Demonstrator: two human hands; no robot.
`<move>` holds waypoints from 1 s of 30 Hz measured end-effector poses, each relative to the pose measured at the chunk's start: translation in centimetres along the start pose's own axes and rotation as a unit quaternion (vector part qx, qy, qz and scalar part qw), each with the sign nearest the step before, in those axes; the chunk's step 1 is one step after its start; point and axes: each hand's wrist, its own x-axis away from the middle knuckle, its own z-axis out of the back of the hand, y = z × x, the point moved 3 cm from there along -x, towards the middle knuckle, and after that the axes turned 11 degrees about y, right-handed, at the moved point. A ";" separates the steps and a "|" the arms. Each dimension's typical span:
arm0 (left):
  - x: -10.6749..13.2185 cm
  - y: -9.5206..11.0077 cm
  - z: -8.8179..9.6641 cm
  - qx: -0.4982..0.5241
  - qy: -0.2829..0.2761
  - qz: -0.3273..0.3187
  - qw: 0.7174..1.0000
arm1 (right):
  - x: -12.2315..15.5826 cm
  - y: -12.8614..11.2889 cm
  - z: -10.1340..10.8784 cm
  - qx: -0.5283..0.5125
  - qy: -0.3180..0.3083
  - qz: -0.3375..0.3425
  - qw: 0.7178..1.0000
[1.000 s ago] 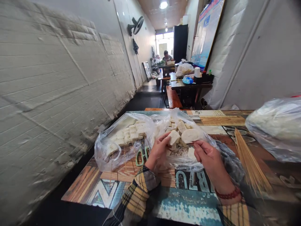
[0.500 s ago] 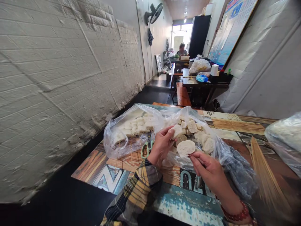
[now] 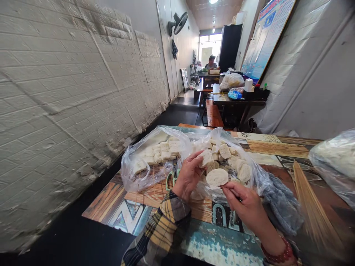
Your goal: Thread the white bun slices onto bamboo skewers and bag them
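My left hand [image 3: 189,174] is closed round a white chunk of food [image 3: 206,157] at the mouth of a clear plastic bag [image 3: 251,176] full of similar pieces. My right hand [image 3: 240,199] pinches a round white slice [image 3: 217,177] by its lower edge, just in front of the bag. Both hands are over the near part of a patterned table [image 3: 222,240]. A second clear bag [image 3: 146,159] holding skewered white pieces lies to the left.
Green-handled scissors [image 3: 170,178] lie beside my left hand. A bundle of bamboo skewers [image 3: 313,207] lies at the right, with another plastic bag [image 3: 337,162] beyond it. A brick wall [image 3: 69,111] runs along the left. A person sits at a far table [image 3: 212,64].
My right hand brought the round slice down out of the bag toward me. The view shifted left and then steadied. My left hand kept its chunk.
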 end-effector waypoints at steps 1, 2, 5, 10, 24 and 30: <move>0.0 0.0 0.0 0.003 0.003 0.000 1.000 | 0.0 -0.1 0.0 0.005 0.002 0.008 1.000; 0.0 0.0 0.0 0.004 0.006 0.000 1.000 | -0.1 -0.2 0.0 0.010 0.002 0.013 1.000; -0.1 -0.1 -0.1 0.008 0.014 0.000 1.000 | -0.1 -0.2 0.0 0.018 0.005 0.019 1.000; 0.0 -0.2 -0.1 0.026 0.016 -0.005 1.000 | 0.1 -0.1 0.1 0.027 0.006 0.042 0.999; -0.1 -0.4 0.0 0.035 0.009 -0.004 0.999 | 0.1 -0.5 -0.1 0.029 0.013 0.078 0.996; 0.0 -0.4 -0.2 0.008 0.011 -0.033 0.999 | 0.0 -0.2 -0.1 0.028 0.021 0.049 0.998</move>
